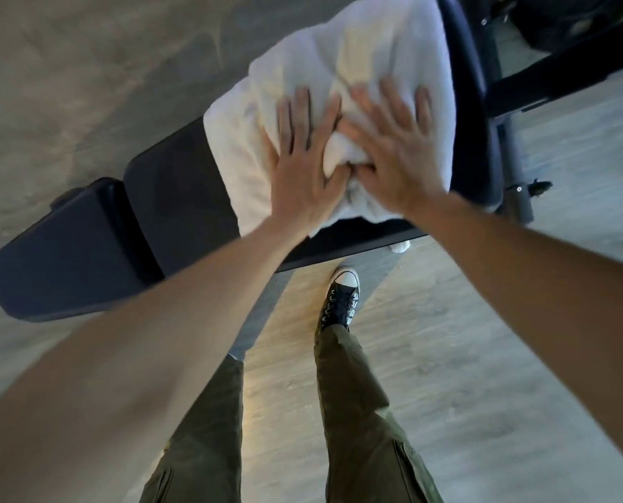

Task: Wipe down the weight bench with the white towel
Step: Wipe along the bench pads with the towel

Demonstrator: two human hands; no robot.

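Both my hands press flat on the white towel (302, 114), which is spread over the dark weight bench (128, 226) in front of me. My left hand (304, 165) and right hand (393, 150) lie side by side, fingers splayed wide, thumbs pinching a bunched fold between them.

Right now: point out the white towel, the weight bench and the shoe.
white towel (368, 56): head view, bare upper part beyond the hands.
weight bench (66, 255): head view, bare dark pad at its left end.
shoe (340, 301): head view, laced top.
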